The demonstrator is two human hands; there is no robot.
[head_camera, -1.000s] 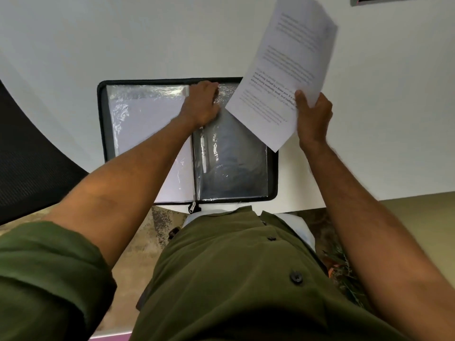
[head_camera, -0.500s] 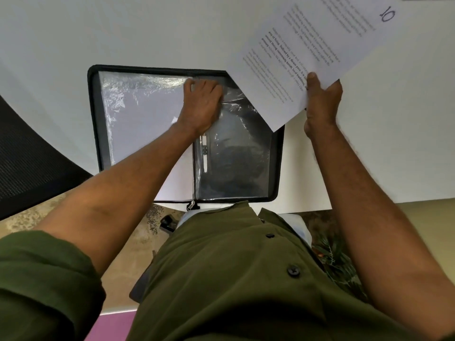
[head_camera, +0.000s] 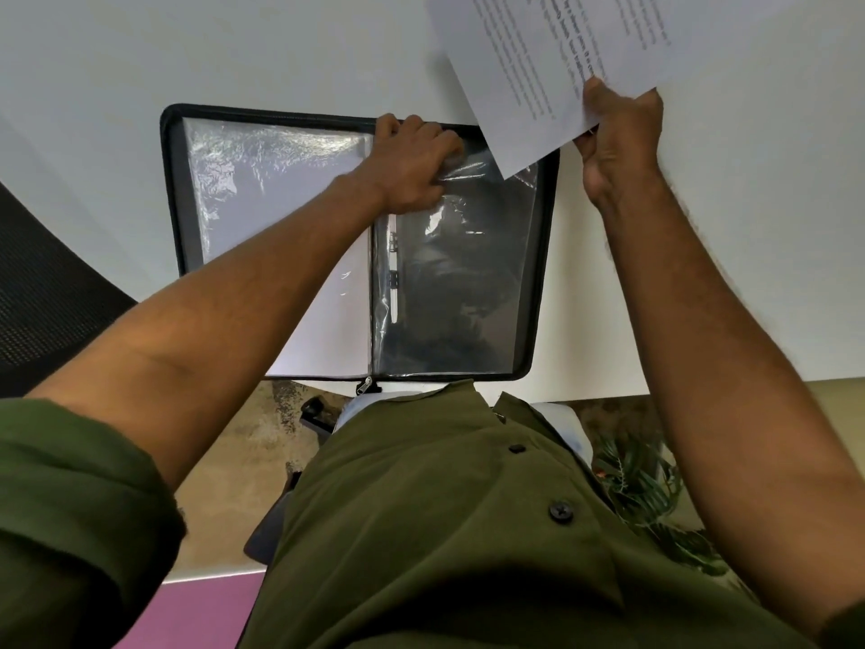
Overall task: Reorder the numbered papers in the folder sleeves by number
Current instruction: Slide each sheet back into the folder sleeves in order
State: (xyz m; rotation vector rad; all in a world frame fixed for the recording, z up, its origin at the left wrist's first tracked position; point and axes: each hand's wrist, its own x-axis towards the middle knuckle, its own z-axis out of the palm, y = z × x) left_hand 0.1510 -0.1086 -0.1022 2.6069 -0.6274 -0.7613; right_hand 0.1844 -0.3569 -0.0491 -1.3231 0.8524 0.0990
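A black zip folder [head_camera: 171, 189] lies open on the white table [head_camera: 234, 49] in front of me. Its left sleeve [head_camera: 262, 189] holds a white paper; the right sleeve [head_camera: 468, 283] looks dark, with no paper in it. My left hand [head_camera: 412, 156] rests at the top of the spine, its fingers curled on the crumpled top edge of the right sleeve. My right hand [head_camera: 618, 138] pinches the lower edge of a printed paper [head_camera: 552, 53], held up above the folder's top right corner. The paper's number is out of frame.
A dark mesh chair [head_camera: 42, 292] stands at the left. The table's near edge runs just below the folder. Patterned floor and a green plant [head_camera: 641, 489] show under the table at the right.
My right hand has carried the printed paper up and to the right, so its numbered corner has left the frame. My left hand stays at the top of the right sleeve.
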